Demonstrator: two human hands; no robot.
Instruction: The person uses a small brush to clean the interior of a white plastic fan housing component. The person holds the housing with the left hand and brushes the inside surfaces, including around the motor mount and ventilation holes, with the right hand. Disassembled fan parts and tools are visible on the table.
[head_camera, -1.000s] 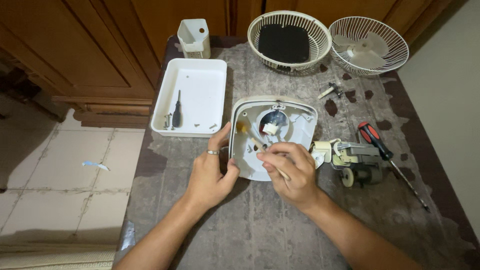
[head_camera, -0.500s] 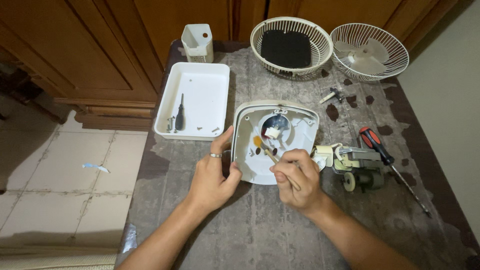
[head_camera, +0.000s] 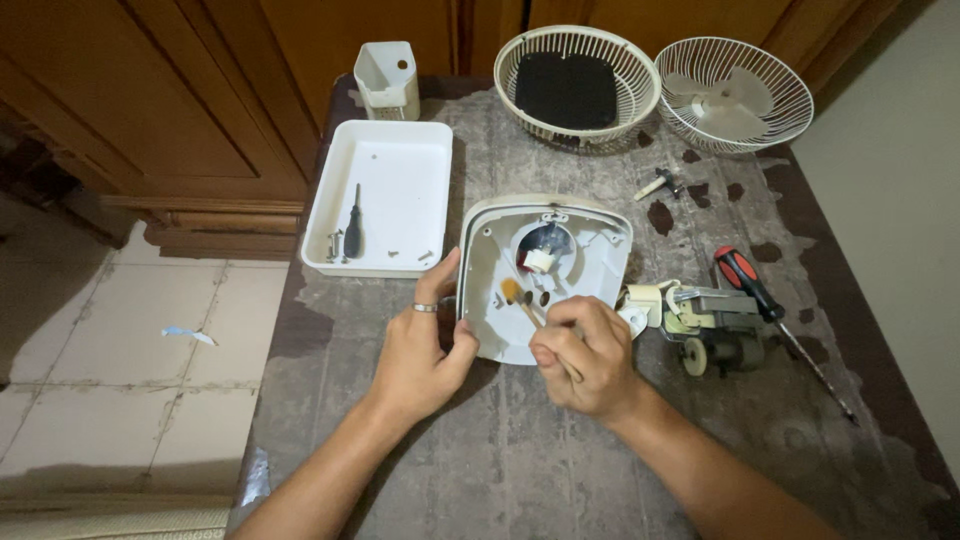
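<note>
A small brush (head_camera: 522, 304) is pinched in the fingers of the right hand (head_camera: 588, 356), its bristle end resting inside the white fan housing (head_camera: 545, 275), while the housing's near-left edge is gripped between thumb and fingers of the left hand (head_camera: 420, 345); the housing lies flat on the worn table (head_camera: 500, 470), directly ahead of both hands. The brushing is probably best done in short, light strokes, with the shell kept pressed flat by the left hand so it cannot slide, and the bristles should be kept off the little white connector at the centre (its wires look easy to snag). One housing and one brush are counted. Ahead and to the left of the left hand one white tray (head_camera: 385, 200) is seen, holding one dark screwdriver (head_camera: 352, 228) and a few loose screws too small to count surely; beyond it stands one small white box-like part (head_camera: 388, 80). Far ahead of the right hand two round fan grilles (head_camera: 570, 75) are set side by side, the right one showing blades. Just right of the right hand one motor assembly (head_camera: 705, 320) lies beside one red-handled screwdriver (head_camera: 745, 280).
</note>
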